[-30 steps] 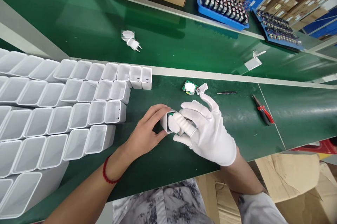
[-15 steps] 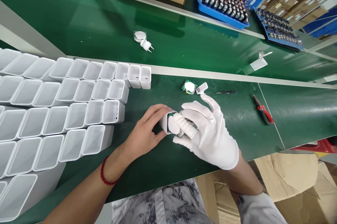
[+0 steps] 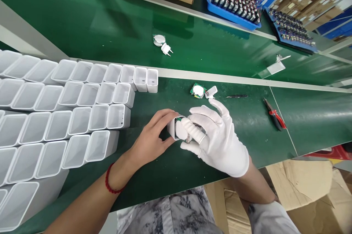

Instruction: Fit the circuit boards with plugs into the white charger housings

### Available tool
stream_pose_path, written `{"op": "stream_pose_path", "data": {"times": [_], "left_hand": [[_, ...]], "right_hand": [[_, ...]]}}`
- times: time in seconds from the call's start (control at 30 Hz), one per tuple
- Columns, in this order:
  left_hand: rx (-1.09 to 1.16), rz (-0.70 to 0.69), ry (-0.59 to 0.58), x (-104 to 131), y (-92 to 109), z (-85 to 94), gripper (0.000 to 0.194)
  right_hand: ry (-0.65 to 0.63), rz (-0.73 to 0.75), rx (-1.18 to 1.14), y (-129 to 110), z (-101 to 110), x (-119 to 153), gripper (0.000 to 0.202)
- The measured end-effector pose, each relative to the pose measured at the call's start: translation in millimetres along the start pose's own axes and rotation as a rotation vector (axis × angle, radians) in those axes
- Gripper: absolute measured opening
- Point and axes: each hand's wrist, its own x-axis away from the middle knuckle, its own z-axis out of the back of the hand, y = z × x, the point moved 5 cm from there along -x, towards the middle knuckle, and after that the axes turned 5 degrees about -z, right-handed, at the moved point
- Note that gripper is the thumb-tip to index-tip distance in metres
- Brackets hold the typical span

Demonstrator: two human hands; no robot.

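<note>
My bare left hand (image 3: pixel 154 137) is closed around a small white plastic case (image 3: pixel 171 128), its open end toward the right. A green circuit board with a white round disc (image 3: pixel 180 130) sits partly inside that opening. My right hand (image 3: pixel 217 138), in a white glove, pinches the board side with thumb and forefinger; the other fingers are spread. Part of the board is hidden behind the gloved fingers. Just beyond the glove lie another circuit board with a white disc (image 3: pixel 198 90) and a small white plastic piece (image 3: pixel 211 92).
Rows of open white cases (image 3: pixel 99 146) stand on the left. To the right lie black tweezers (image 3: pixel 237 96) and red-handled pliers (image 3: pixel 274 115). Behind a pale rail, a green belt (image 3: pixel 115 40) carries a board with a plug (image 3: pixel 166 49) and a white case (image 3: pixel 276 67). A blue tray (image 3: pixel 233 16) sits above.
On the belt, the board with the plug and the white case have moved to the right. Both hands have stayed almost still around the case and board.
</note>
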Motion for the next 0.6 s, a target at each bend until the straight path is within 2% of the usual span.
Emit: {"op": "stream_pose_path", "data": {"times": [0.4, 0.47, 0.53, 0.6], "left_hand": [[-0.041, -0.001, -0.007, -0.3, 2.3, -1.7, 0.049], [-0.06, -0.003, 0.021, -0.1, 2.7, -1.8, 0.047], [-0.058, 0.024, 0.07, 0.7, 0.8, -2.2, 0.045], [-0.029, 0.089, 0.124, 1.8, -3.3, -3.0, 0.047]], "right_hand": [[-0.058, -0.017, 0.003, -1.7, -6.4, -0.8, 0.034], [-0.024, -0.003, 0.009, -3.5, -6.5, -4.2, 0.033], [0.056, -0.019, -0.031, -2.9, -3.4, -4.6, 0.042], [0.174, -0.138, -0.129, 3.0, 1.5, 1.8, 0.053]]}}
